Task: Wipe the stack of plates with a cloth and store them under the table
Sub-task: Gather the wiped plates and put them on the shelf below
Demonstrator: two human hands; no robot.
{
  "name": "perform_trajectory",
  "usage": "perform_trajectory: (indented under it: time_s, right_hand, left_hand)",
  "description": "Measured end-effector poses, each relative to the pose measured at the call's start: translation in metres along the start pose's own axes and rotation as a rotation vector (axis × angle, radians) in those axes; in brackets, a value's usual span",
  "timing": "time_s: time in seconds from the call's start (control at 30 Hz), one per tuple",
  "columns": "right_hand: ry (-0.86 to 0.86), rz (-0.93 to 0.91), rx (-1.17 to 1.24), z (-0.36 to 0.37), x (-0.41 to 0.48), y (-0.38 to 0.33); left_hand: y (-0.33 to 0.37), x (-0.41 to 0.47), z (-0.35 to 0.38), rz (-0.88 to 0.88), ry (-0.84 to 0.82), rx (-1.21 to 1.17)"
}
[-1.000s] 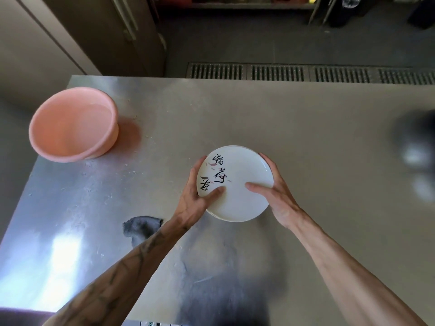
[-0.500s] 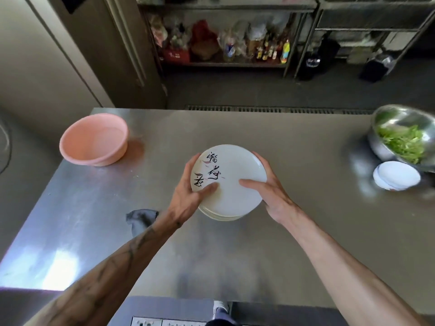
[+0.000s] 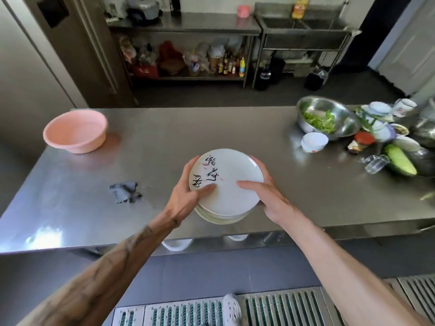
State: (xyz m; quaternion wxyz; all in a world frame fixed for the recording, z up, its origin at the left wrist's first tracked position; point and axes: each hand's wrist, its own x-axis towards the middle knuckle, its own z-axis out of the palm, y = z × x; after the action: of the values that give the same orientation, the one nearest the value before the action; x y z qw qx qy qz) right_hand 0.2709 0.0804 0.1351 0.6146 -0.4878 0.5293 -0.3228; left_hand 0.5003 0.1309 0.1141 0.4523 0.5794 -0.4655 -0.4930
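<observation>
A stack of white plates [image 3: 231,198], the top one marked with black brush characters, is held above the steel table [image 3: 164,137] near its front edge. My left hand [image 3: 186,196] grips the stack's left rim, thumb on the top plate. My right hand [image 3: 268,194] grips the right rim, thumb lying across the top plate. A crumpled grey cloth [image 3: 126,192] lies on the table to the left of the stack, apart from both hands.
A pink basin [image 3: 75,131] sits at the table's back left. At the right stand a steel bowl of greens [image 3: 326,117], a small white bowl [image 3: 314,141], a jar, cups and a cucumber [image 3: 401,160]. White dishes [image 3: 175,244] show under the table's front edge. Floor grates lie below.
Both hands have lifted the stack off the table and drawn it toward the front edge. My view has pulled back, showing the table's near edge and the floor.
</observation>
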Motion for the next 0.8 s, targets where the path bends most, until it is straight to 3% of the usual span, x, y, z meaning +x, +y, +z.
perform_trajectory:
  time_s: [0.47,0.8]
  right_hand:
    - [-0.037,0.056,0.039,-0.102,-0.13,0.081]
    - [-0.05,0.145,0.031,-0.137,-0.152,0.16]
  left_hand:
    - [-0.016,-0.141,0.134,-0.059,0.019,-0.032]
    - [-0.087,-0.177,0.193,-0.161,0.053,-0.089]
